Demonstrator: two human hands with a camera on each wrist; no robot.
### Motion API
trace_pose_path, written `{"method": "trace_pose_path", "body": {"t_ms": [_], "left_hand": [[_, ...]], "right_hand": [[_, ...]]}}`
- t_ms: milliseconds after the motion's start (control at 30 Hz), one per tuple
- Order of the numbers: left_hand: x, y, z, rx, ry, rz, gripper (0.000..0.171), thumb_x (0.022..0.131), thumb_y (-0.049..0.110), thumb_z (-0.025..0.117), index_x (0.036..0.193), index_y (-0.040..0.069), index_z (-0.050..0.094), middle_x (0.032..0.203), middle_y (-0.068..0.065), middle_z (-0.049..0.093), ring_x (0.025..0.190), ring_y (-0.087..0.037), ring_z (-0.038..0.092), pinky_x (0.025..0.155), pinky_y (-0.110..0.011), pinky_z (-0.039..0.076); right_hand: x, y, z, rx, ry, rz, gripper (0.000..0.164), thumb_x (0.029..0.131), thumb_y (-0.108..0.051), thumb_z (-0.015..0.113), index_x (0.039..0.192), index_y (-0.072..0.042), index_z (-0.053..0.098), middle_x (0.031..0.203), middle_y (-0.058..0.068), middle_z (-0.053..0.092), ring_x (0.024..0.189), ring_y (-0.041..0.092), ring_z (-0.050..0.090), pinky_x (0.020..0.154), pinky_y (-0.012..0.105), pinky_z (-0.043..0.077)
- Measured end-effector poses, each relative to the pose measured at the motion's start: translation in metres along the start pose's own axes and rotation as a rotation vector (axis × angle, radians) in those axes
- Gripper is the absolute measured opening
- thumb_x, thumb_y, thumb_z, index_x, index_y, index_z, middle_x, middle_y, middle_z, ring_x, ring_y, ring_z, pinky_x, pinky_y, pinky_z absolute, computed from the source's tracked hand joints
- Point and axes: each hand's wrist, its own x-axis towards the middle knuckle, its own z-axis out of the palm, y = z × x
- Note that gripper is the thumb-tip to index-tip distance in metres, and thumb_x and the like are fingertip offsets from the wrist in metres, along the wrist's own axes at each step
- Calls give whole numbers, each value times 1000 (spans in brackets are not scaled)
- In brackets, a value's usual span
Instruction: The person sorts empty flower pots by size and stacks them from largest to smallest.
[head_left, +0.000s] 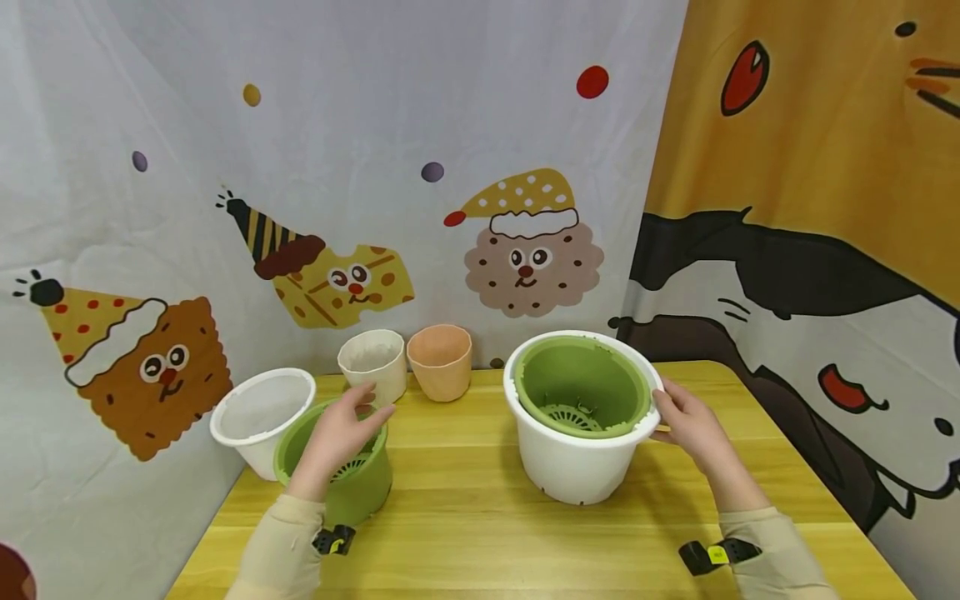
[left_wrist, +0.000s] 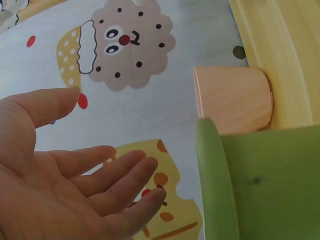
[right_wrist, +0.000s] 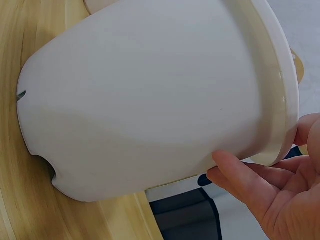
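Observation:
On the right of the table stands a large white flower pot [head_left: 573, 467], with a green slotted-bottom pot [head_left: 551, 379] nested inside it. My right hand [head_left: 690, 421] grips the white pot's rim on its right side; in the right wrist view fingers [right_wrist: 240, 175] lie against the outer wall under the rim. My left hand [head_left: 341, 437] hovers over another green pot [head_left: 363, 492] on the left, fingers spread and holding nothing. In the left wrist view that palm faces up beside the green pot [left_wrist: 275, 180].
Behind the left green pot, a white pot [head_left: 262, 450] stands at the table's left edge. A cream pot [head_left: 386, 383] and a peach pot [head_left: 441, 379] stand side by side at the back. A cartoon-printed curtain [head_left: 360, 100] hangs behind the wooden table [head_left: 465, 533].

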Motion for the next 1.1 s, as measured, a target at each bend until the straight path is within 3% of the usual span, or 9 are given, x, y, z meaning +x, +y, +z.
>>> {"method": "trace_pose_path", "body": {"t_ms": [567,867,1100], "left_hand": [[-18,-30,-30,117,102,-38,66,98,32,62,142,-12,41,129,-34,54,117,-48,55,99,-57,44],[-31,-47,-42,117,159,-73,69,97,40,60,143,-8,42,130,-32,56,116,-47,57,96,-58,46],[-39,-59,-46,90,249,-120,65,97,34,62,141,-10,43,126,-33,57,112,-47,58,93,-56,48]], "right_hand": [[-1,-1,-1,2,-7,-13,64,107,-36,36,156,1,19,145,35,37,115,37,58,82,34,58],[-1,0,-1,1,-6,-11,64,107,-37,35,156,1,19,146,34,36,115,37,57,82,34,58],[0,0,0,4,-6,-8,63,107,-37,35,156,-1,19,148,33,34,117,37,56,83,35,58]]}}
